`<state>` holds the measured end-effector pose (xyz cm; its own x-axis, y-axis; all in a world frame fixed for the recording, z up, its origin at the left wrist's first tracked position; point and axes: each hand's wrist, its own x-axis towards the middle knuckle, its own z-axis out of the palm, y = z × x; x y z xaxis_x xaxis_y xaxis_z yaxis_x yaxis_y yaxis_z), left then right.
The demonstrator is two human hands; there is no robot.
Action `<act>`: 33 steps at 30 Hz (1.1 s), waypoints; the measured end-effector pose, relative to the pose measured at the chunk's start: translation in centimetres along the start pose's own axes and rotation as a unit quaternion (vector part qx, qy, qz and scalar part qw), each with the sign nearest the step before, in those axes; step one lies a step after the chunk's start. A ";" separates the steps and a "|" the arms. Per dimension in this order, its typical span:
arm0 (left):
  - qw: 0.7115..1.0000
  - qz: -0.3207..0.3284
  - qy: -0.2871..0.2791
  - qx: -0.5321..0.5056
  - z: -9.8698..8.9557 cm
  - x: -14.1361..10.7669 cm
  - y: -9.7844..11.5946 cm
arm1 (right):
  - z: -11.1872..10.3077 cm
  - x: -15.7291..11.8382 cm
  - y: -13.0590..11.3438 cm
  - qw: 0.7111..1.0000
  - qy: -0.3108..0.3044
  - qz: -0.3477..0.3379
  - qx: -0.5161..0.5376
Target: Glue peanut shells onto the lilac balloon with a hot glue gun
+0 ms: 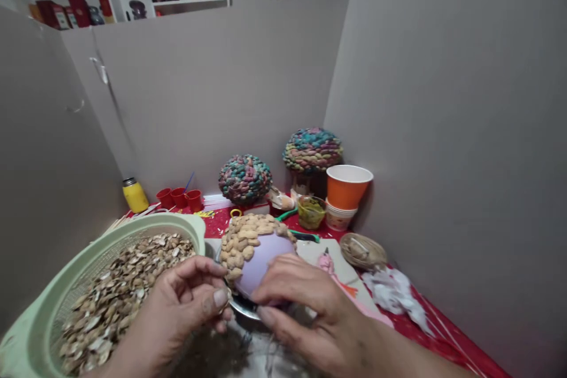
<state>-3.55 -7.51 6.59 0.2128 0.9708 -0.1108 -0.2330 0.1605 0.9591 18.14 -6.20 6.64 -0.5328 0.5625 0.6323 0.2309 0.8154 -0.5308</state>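
A purple balloon [264,260], its top and left side covered in overlapping peanut shells [241,242], rests on a shiny metal bowl [245,308] in front of me. At its lower left, my left hand [195,295] pinches a small tan peanut shell [228,297] between thumb and fingers; the fingers partly hide the shell. My right hand [305,295] lies over the balloon's lower right side, fingers bent and thumb a little apart, with nothing visible in it. To the left, a green strainer basket [199,227] contains many loose shell halves [119,289].
Two colourful shell-covered domes [245,179] stand at the back. Red cups [194,201] and a yellow bottle [135,195] are at the back left. On the right are an orange paper tub [349,189], a wicker basket [363,251] and white crumpled tissue [394,292]. Grey walls enclose the table.
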 end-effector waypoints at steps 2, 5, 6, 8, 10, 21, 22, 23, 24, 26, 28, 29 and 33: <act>1.000 0.029 0.000 -0.007 1.2 0.5 -0.7 | 0.3 -0.1 -0.5 0.998 -0.011 0.054 0.043; 0.998 0.060 0.009 0.005 2.3 1.0 -1.4 | 0.4 -0.1 -0.6 0.988 -0.007 0.122 0.089; 0.998 0.062 0.008 0.012 2.5 1.0 -1.6 | 0.4 -0.1 -0.6 0.985 -0.003 0.137 0.100; 0.998 0.060 0.008 0.018 2.5 1.2 -2.0 | 0.2 0.0 -0.5 0.983 0.002 0.152 0.107; 0.998 0.059 0.021 0.013 2.4 1.3 -2.2 | 0.1 0.1 -0.5 0.983 0.002 0.155 0.100; 0.997 -0.049 -0.032 -0.045 2.5 1.4 -1.6 | -0.3 -0.1 0.0 0.991 0.013 0.116 0.066; 0.997 -0.055 -0.037 -0.048 2.5 1.3 -1.6 | -0.3 -0.2 0.0 0.992 0.013 0.111 0.060; 0.996 -0.059 -0.038 -0.049 2.5 1.2 -1.7 | -0.4 -0.2 0.1 0.993 0.012 0.104 0.055; 0.996 -0.062 -0.038 -0.048 2.4 1.1 -1.7 | -0.4 -0.2 0.1 0.994 0.013 0.096 0.050; 0.996 -0.069 -0.041 -0.044 2.2 1.0 -1.9 | -0.5 -0.2 0.2 0.996 0.012 0.077 0.044; 0.995 -0.077 -0.053 -0.046 2.0 0.9 -2.1 | -0.6 -0.1 0.3 0.998 0.009 0.058 0.035; 0.994 -0.082 -0.060 -0.048 1.9 1.0 -2.1 | -0.5 -0.1 0.3 0.998 0.006 0.051 0.029; 0.990 -0.098 -0.081 -0.060 1.5 1.1 -2.2 | -0.5 0.3 0.3 0.999 0.004 0.038 0.027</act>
<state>-1.38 -7.05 4.70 0.4124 0.8791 -0.2391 -0.2815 0.3726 0.8843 18.48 -5.74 6.97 -0.5089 0.6239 0.5931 0.2265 0.7618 -0.6070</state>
